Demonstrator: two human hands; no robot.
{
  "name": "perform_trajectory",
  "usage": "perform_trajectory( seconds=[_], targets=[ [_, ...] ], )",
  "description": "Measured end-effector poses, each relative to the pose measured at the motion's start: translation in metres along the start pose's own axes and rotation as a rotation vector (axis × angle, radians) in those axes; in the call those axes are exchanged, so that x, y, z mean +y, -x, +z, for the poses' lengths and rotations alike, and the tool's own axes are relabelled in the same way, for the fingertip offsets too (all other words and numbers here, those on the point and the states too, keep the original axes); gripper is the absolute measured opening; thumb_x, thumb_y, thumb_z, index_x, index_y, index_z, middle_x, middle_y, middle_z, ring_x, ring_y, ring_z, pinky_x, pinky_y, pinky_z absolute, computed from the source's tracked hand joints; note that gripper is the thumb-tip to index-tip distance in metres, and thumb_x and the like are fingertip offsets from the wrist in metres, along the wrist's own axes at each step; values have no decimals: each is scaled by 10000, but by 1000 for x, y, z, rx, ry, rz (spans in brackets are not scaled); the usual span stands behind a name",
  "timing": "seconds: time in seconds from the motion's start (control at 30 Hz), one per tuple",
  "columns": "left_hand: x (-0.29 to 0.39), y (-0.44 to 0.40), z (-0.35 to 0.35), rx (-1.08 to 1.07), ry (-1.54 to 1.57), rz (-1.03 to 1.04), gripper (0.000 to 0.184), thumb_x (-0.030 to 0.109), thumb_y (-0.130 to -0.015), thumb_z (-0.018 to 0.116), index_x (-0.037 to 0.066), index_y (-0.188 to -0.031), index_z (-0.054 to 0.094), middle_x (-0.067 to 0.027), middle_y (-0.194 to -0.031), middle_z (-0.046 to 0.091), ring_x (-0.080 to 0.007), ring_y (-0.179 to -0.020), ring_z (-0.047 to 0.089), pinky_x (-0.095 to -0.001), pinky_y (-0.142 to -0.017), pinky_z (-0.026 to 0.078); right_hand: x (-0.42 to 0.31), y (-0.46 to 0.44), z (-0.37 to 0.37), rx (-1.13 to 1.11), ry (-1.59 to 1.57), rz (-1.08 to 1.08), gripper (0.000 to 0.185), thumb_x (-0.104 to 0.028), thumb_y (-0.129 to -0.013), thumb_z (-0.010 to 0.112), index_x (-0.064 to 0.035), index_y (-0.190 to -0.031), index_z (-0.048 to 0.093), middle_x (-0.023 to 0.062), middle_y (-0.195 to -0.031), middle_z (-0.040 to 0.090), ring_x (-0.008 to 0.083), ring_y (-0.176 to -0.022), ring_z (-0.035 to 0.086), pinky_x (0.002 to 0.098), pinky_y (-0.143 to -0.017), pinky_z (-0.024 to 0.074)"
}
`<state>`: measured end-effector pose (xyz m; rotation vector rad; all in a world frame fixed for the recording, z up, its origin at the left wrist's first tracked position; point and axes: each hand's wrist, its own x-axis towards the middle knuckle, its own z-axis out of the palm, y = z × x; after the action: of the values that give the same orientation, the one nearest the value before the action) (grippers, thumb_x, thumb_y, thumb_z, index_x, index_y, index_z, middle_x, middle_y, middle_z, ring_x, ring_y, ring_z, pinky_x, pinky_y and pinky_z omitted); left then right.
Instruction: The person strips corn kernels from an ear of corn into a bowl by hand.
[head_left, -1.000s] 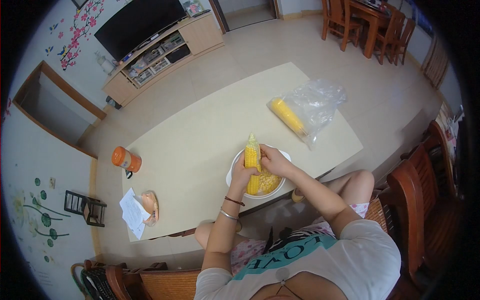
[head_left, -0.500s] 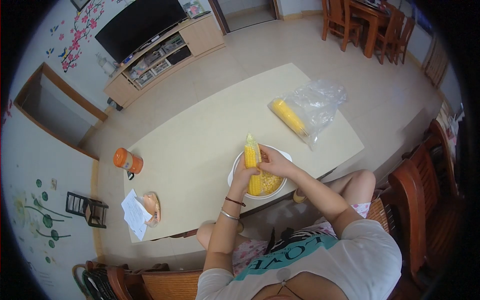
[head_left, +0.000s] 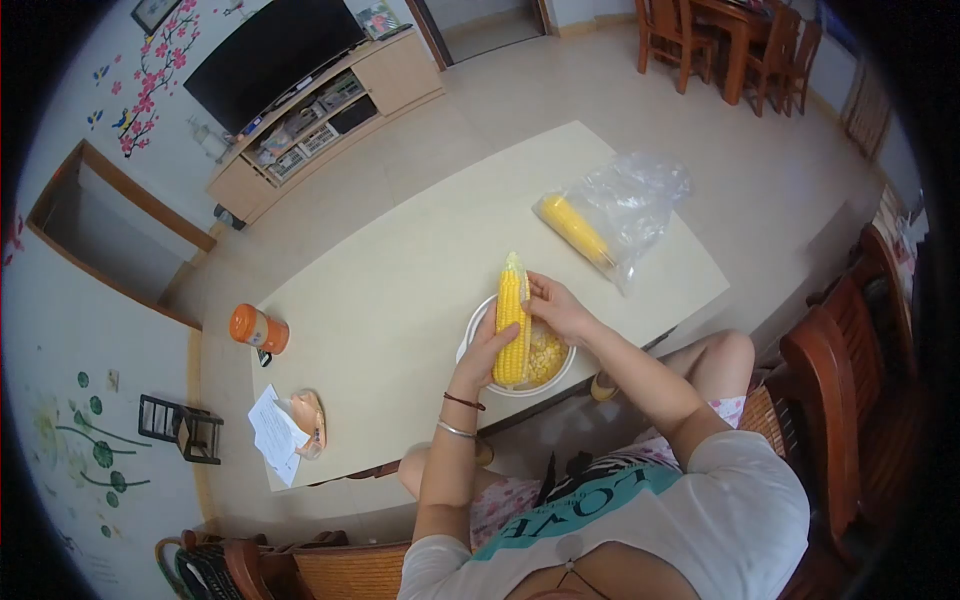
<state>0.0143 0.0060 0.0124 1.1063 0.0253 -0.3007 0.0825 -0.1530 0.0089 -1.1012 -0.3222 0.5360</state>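
An ear of corn (head_left: 513,320) is held tilted upright above a white bowl (head_left: 468,338), its pale tip pointing away from me. My left hand (head_left: 486,345) is wrapped round the lower left side of the ear, thumb across its front. On the upper right side, my right hand (head_left: 556,305) has its fingers closed against the cob, where a strip looks bare of kernels. Loose corn kernels (head_left: 546,355) lie in the bowl under the ear. Part of the bowl's rim is hidden by my hands and the ear.
A clear plastic bag (head_left: 640,205) with another ear of corn (head_left: 575,230) lies on the pale table (head_left: 400,290). Leftward stand an orange canister (head_left: 258,329), papers (head_left: 275,433) and a small package (head_left: 308,420). Wooden chairs (head_left: 825,400) are at the right.
The ear has moved slightly up and right, turned a little, and now leans more to the right. My right hand has shifted up along the ear. The camera view has shifted slightly.
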Motion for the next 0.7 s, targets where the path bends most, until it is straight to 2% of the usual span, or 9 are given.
perform_trajectory(
  seconds=[0.13,0.33,0.43,0.5,0.6,0.7],
  targets=[
    [7,4,5,-37,-259,46,745,45,-830,636,79,-1452,228,-84,-1269,458,-191,-1128,502,-327,-900,481,5,-3,-4,-31,26,23,581,30,-826,461,42,-1388,314,148,-1183,540,205,-1044,568,321,-888,486],
    [7,3,10,-30,-271,48,810,-4,-779,636,80,-1463,210,-85,-1266,462,-190,-1126,498,-325,-902,483,13,-6,-6,-69,29,32,573,25,-841,424,18,-1401,300,147,-1192,533,220,-1077,559,321,-922,470],
    [0,-3,3,-35,-364,102,818,-17,-766,633,74,-1461,212,-87,-1253,472,-187,-1089,518,-310,-844,510,19,-8,-9,-69,91,-15,554,20,-865,425,2,-1405,303,125,-1222,524,198,-1106,541,312,-947,452],
    [0,-3,2,-24,-293,58,824,-18,-763,636,75,-1462,211,-91,-1249,473,-188,-1055,536,-303,-790,529,24,-10,-11,-58,229,-68,524,9,-905,444,-20,-1411,314,78,-1252,513,156,-1128,519,298,-967,436],
    [8,1,9,-1,-212,11,832,-36,-751,637,79,-1460,217,-88,-1234,474,-184,-1032,535,-297,-757,535,16,-8,-11,-74,241,7,532,-7,-913,453,-32,-1423,304,71,-1261,511,148,-1134,516,299,-969,436],
    [10,0,4,0,-155,1,814,-24,-766,631,82,-1460,219,-97,-1238,474,-200,-1027,548,-310,-738,547,3,-1,1,-53,-4,61,538,3,-871,439,-10,-1398,328,119,-1248,517,189,-1140,525,328,-953,449]
  ],
)
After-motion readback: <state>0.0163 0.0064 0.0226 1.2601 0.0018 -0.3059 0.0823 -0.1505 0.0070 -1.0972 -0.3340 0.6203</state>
